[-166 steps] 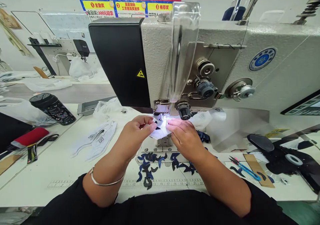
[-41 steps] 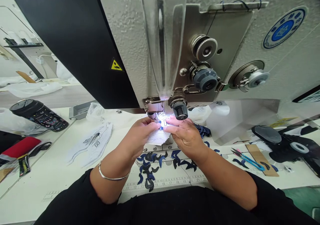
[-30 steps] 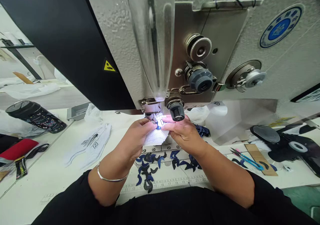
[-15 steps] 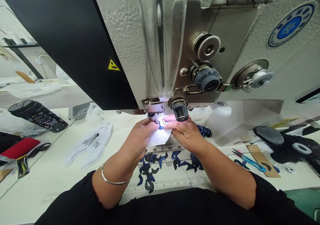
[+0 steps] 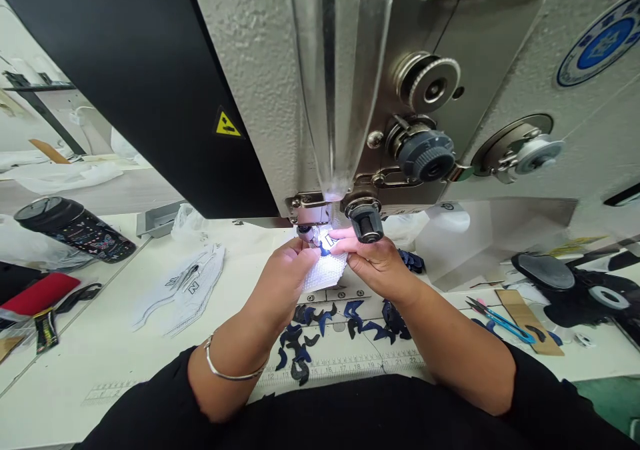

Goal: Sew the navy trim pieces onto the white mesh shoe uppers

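Note:
My left hand [image 5: 286, 282] and my right hand [image 5: 375, 262] pinch a white mesh fabric piece [image 5: 326, 272] just below the presser foot [image 5: 307, 233] of a grey industrial sewing machine [image 5: 280, 90]. A small dark blue piece [image 5: 325, 252] lies on the mesh between my fingertips, partly hidden by them. The needle area is hidden behind my fingers and the machine's lit foot. Just right of the foot, a black knob [image 5: 365, 222] hangs above my right fingers.
Dark blue cut pieces [image 5: 300, 350] lie on the table above a printed ruler [image 5: 340, 368]. White mesh panels printed with N [image 5: 185, 290] lie left. Blue-handled thread snips [image 5: 500, 327] lie right. A patterned black bottle [image 5: 75, 238] stands far left.
The machine looks larger and has shifted in view as my head moved closer. My hands have drawn together, and the mesh now sits tighter under the presser foot.

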Demonstrator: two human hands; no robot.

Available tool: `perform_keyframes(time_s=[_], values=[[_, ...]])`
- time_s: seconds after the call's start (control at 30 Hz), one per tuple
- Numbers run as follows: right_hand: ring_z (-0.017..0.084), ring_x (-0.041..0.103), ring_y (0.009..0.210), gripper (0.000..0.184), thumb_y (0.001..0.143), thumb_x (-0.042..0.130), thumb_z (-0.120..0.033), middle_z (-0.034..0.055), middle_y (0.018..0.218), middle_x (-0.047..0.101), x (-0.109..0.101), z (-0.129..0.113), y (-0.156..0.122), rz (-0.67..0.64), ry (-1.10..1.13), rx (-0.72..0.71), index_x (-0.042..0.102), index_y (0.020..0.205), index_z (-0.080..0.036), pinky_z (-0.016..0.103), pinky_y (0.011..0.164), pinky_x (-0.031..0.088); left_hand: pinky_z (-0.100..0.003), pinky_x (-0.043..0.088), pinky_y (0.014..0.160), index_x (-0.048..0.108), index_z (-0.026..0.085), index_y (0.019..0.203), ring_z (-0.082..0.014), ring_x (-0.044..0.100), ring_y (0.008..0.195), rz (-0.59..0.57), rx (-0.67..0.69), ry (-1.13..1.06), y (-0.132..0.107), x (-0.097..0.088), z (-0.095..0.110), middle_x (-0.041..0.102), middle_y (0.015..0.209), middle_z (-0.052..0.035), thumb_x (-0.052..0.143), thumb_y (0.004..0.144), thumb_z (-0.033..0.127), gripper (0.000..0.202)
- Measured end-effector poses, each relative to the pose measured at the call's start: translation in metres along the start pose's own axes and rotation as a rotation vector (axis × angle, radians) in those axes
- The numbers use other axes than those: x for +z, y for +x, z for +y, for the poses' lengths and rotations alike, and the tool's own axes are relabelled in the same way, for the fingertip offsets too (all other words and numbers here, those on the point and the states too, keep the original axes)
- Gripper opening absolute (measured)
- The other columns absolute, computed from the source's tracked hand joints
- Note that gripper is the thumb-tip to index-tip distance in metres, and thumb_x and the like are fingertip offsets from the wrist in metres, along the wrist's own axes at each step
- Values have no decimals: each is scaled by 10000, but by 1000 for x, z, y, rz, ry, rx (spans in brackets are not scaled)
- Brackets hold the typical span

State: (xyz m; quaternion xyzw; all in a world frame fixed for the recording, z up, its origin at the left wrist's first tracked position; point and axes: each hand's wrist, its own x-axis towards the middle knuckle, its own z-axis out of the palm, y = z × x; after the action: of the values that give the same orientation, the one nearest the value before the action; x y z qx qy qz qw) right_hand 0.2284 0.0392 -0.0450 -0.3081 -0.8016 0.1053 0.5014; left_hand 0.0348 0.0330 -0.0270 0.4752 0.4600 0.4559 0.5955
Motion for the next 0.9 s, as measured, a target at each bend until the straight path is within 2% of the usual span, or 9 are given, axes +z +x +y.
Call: perform_keyframes(time_s=[0.2,0.37,0.5,0.73,0.9], values=[[201,668,1107,260,919,537,-138,35,1220,705,0,2,0,-9,27,10,721,1020,-292,487,1037,475,-248,446,624,654,200,900,-147,571,699,-17,8,18,-4,1,0,630,786,-11,664,809,324,154],[212,658,1120,252,933,530,-166,34,1212,708,-1,3,0,-11,40,23,725,1028,-294,484,1026,486,-200,367,482,602,197,833,-120,525,630,4,-10,64,-7,1,4,576,728,12,652,801,342,156],[205,659,1111,248,948,519,-188,30,1202,714,-1,0,1,-8,7,27,725,1042,-291,469,1022,488,-189,357,453,575,197,785,-115,511,624,4,-2,46,-6,0,5,557,720,17,669,778,335,167],[203,642,1130,276,936,513,-163,30,1199,705,3,-10,-3,22,-158,3,711,1088,-279,464,1046,471,-196,374,461,624,183,737,-117,515,621,-3,-1,-20,0,-8,7,577,716,6,735,725,309,169],[222,621,1155,286,918,538,-137,41,1165,716,12,-24,-10,93,-395,-44,698,1125,-254,448,1057,444,-185,383,483,614,177,719,-96,508,593,-30,-4,-49,8,-20,9,576,686,15,778,722,286,197]])
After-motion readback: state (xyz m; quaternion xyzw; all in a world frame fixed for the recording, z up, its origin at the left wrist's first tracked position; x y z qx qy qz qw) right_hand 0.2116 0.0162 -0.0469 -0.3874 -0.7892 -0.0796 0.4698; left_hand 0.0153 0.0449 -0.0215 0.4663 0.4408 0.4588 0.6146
